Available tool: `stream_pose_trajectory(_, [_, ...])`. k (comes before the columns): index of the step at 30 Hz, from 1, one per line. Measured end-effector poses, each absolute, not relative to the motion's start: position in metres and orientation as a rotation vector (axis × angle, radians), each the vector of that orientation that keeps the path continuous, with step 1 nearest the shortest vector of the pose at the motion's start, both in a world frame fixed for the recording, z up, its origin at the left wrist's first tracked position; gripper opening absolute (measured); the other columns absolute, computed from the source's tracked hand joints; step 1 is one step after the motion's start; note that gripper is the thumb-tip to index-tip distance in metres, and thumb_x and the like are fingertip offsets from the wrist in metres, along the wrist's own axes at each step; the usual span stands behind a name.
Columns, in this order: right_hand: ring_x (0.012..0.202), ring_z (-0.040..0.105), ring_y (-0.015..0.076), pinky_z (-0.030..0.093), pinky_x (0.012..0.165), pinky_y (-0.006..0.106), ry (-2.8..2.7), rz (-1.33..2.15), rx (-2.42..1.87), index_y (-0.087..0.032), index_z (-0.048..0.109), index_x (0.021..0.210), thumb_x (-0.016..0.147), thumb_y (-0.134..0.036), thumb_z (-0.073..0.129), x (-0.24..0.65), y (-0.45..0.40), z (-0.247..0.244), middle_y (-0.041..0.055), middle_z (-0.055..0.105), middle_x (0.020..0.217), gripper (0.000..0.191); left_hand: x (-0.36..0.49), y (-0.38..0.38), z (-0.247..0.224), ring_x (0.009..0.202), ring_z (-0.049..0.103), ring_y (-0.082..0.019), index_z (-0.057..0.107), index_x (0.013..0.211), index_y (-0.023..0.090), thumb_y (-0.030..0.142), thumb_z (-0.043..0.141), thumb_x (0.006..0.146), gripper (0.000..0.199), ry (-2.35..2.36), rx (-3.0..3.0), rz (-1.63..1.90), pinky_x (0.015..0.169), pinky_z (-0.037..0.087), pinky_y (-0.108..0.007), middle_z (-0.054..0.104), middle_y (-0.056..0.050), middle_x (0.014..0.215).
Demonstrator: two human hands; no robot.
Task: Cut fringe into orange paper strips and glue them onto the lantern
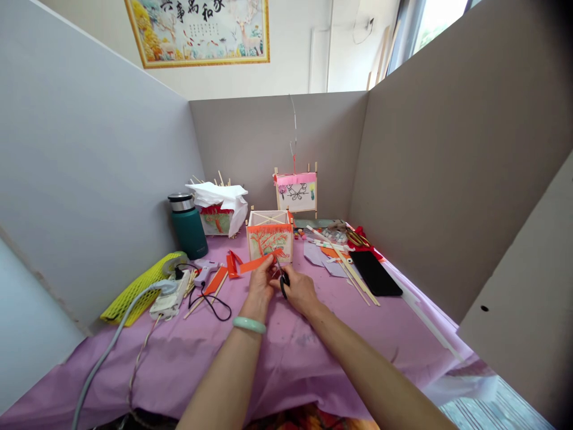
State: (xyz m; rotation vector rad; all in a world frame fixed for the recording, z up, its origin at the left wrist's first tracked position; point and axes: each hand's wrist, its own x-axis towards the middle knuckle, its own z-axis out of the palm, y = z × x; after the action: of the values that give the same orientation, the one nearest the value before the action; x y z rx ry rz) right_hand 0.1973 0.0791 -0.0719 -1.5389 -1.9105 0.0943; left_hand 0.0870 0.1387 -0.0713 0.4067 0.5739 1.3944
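My left hand (263, 280) is closed on a strip of orange paper (253, 264), whose long end sticks out to the left. In my right hand (301, 289) is a pair of black-handled scissors (284, 282), its blades up against the paper near my left fingertips. Just beyond both hands stands a square lantern (270, 240) with a wooden-stick frame, a drawn tree on its front panel and an orange fringed top edge. A folded orange paper piece (233, 264) lies left of the strip.
A green bottle (188, 230), a cloth-topped lantern (219, 209) and a glue gun (206, 270) by a power strip (170, 298) are on the left. Behind hangs another lantern (296, 194). Wooden sticks (353, 275) and a black phone (375, 273) lie right. Grey panels (277, 137) enclose the table.
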Motion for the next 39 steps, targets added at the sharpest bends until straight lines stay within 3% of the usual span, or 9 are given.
stream_pose_trajectory(39, [0.082,0.067,0.019,0.036,0.066,0.024,-1.902,0.125,-1.564,-0.025,0.058,0.111,0.091,-0.051,0.051,0.1973,0.0791,-0.0701,0.0019,0.073,0.093,0.033,0.086,0.1389,-0.0721,0.047,0.049,-0.008,0.062,0.07,0.014,0.02,0.083,0.056,0.026,0.59,0.451,1.398,0.051,0.042,-0.022,0.058,0.003,0.057])
